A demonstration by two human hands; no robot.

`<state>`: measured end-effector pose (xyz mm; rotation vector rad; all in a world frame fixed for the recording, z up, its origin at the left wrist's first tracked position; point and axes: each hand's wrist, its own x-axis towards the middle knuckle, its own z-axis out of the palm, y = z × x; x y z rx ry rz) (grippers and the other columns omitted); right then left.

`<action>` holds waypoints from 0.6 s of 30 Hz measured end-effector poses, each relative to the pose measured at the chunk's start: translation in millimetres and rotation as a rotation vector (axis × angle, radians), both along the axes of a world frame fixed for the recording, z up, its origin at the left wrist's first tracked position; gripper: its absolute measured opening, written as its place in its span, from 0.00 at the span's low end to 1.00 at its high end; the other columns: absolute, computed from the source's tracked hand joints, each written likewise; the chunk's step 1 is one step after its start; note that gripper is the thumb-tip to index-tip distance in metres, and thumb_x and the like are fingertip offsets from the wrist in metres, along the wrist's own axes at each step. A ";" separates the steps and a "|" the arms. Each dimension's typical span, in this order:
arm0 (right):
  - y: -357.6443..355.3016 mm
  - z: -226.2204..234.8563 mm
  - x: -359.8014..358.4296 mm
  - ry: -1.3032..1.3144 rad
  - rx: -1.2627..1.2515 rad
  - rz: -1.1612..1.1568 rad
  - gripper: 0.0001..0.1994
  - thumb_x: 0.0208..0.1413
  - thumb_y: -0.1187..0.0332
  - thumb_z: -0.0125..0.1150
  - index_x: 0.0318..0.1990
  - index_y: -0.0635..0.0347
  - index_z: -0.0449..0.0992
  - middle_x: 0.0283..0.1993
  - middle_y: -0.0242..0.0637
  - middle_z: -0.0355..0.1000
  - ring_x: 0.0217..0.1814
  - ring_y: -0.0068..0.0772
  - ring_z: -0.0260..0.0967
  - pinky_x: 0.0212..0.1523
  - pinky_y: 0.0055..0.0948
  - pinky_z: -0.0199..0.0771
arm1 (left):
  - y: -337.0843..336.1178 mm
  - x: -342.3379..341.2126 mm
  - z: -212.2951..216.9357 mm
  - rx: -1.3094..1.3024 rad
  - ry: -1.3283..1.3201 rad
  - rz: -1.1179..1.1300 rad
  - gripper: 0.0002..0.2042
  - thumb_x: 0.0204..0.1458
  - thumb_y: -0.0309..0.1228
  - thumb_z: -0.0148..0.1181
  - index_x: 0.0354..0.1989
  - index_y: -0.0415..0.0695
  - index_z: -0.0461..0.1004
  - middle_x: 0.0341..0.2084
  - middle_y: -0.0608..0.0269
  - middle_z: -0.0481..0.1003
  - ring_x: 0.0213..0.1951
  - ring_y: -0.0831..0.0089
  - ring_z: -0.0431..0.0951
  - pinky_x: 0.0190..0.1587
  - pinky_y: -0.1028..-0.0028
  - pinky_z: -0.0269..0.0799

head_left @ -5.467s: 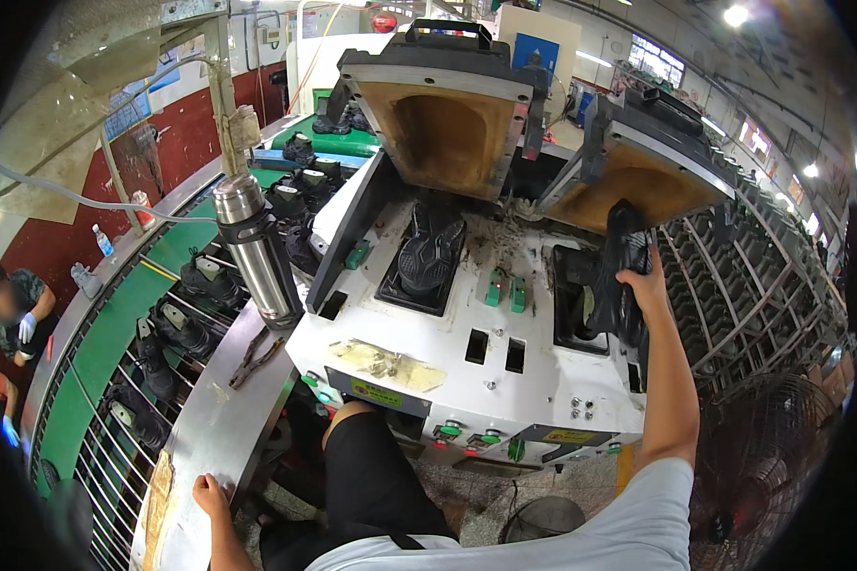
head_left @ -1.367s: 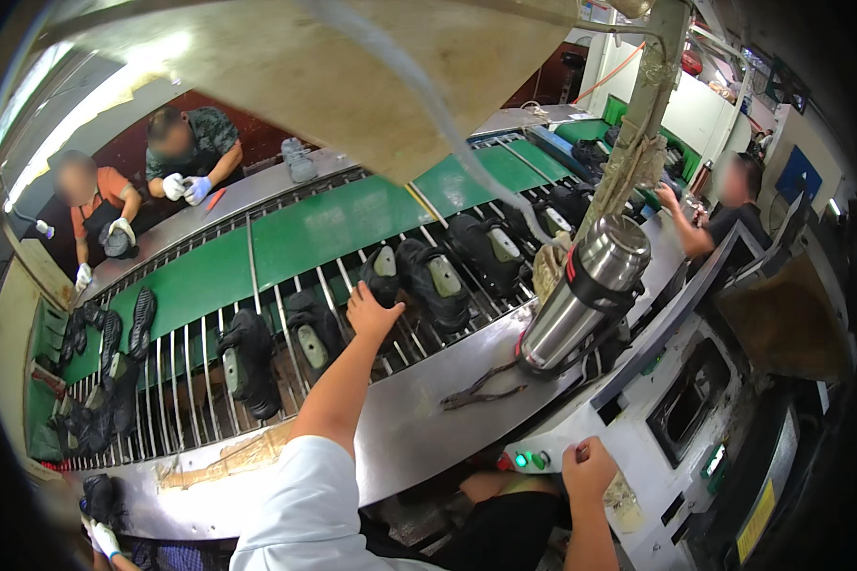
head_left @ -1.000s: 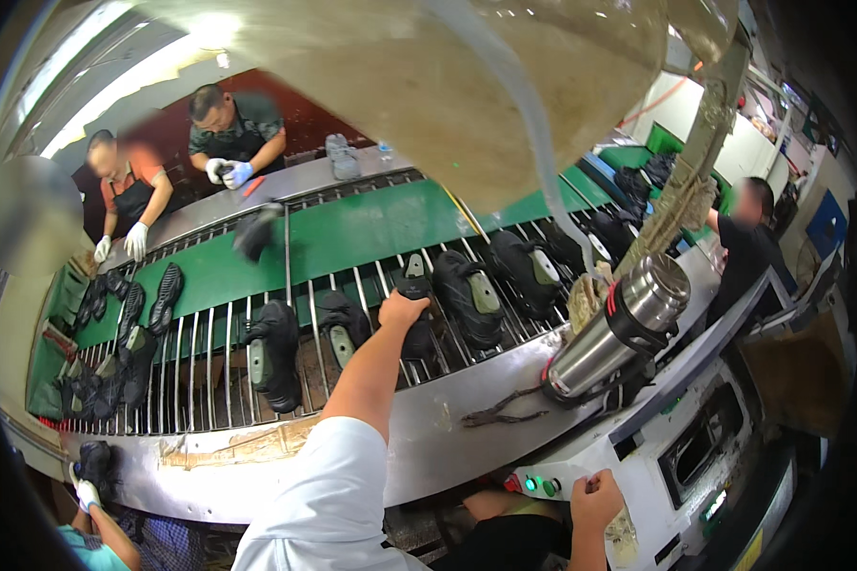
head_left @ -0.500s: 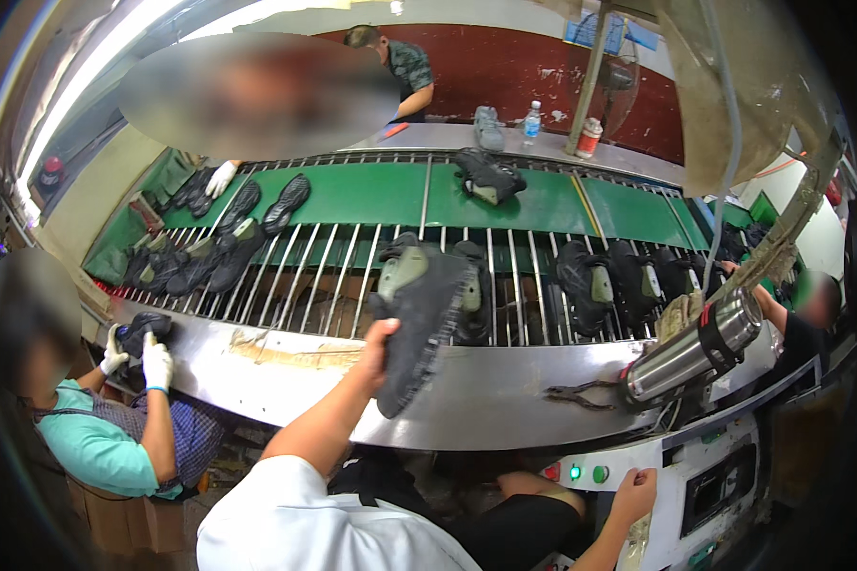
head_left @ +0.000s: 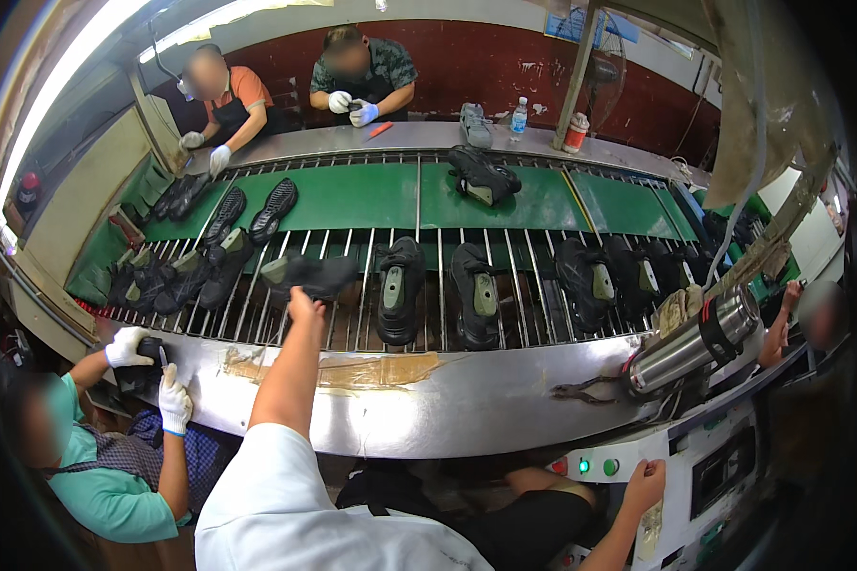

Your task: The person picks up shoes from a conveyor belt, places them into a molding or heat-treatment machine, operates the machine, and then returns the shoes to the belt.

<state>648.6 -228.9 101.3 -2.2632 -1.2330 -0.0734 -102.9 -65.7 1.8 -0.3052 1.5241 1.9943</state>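
My left hand [head_left: 305, 309] reaches out over the roller conveyor [head_left: 338, 247], gripping a black shoe [head_left: 328, 277] that lies nearly sideways, slightly blurred by motion. To the right of it, a black shoe with a grey-green middle [head_left: 397, 292] rests on the rollers, and a similar shoe [head_left: 476, 295] lies beyond. My right hand [head_left: 646, 483] is curled closed beside the white control panel [head_left: 643, 447] at lower right, with nothing showing in its fingers.
A steel ledge [head_left: 486, 395] fronts the conveyor, carrying pliers [head_left: 584, 392] and a steel thermos [head_left: 690, 347]. Several shoes lie at both sides; another [head_left: 483, 176] sits on the green belt [head_left: 362, 200]. A gloved co-worker [head_left: 109, 466] works close at left, two more across.
My left hand has carried the black shoe left and farther out over the rollers, turning it from upright to sideways. My right hand stays by the panel.
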 end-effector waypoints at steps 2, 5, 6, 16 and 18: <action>-2.9 -1.7 1.8 -0.015 -0.011 -0.033 0.09 0.51 0.67 0.58 0.27 0.60 0.66 0.21 0.38 0.68 0.22 0.41 0.67 0.26 0.37 0.66 | 13.6 56.2 -1.3 0.088 0.049 -0.150 0.10 0.51 0.37 0.55 0.33 0.42 0.73 0.23 0.64 0.73 0.21 0.72 0.73 0.23 0.73 0.71; -3.0 0.3 0.4 -0.020 0.004 -0.018 0.09 0.50 0.67 0.59 0.27 0.60 0.66 0.20 0.39 0.67 0.22 0.41 0.67 0.26 0.37 0.66 | 6.3 125.6 15.0 0.102 0.106 -0.476 0.06 0.52 0.31 0.55 0.33 0.44 0.73 0.23 0.65 0.73 0.22 0.74 0.73 0.23 0.73 0.71; -1.8 3.6 -2.8 -0.016 0.001 -0.019 0.09 0.49 0.67 0.59 0.26 0.60 0.66 0.20 0.39 0.68 0.22 0.43 0.67 0.26 0.38 0.66 | 6.2 141.8 17.8 0.120 0.093 -0.526 0.05 0.51 0.31 0.56 0.32 0.44 0.73 0.23 0.66 0.72 0.22 0.76 0.72 0.24 0.74 0.71; 12.7 12.1 -1.7 -0.084 -0.134 0.042 0.11 0.47 0.62 0.57 0.23 0.58 0.67 0.21 0.40 0.70 0.26 0.49 0.69 0.27 0.45 0.66 | 41.5 166.9 59.8 -0.384 1.214 -0.657 0.21 0.40 0.38 0.65 0.44 0.42 0.74 0.40 0.51 0.74 0.44 0.56 0.73 0.49 0.63 0.69; 19.3 17.1 -1.5 -0.100 -0.181 0.048 0.11 0.47 0.61 0.57 0.22 0.58 0.67 0.21 0.40 0.70 0.25 0.49 0.69 0.26 0.45 0.65 | 54.5 166.0 73.1 -0.505 1.257 -0.783 0.33 0.37 0.41 0.68 0.55 0.44 0.67 0.52 0.47 0.67 0.54 0.51 0.67 0.57 0.60 0.64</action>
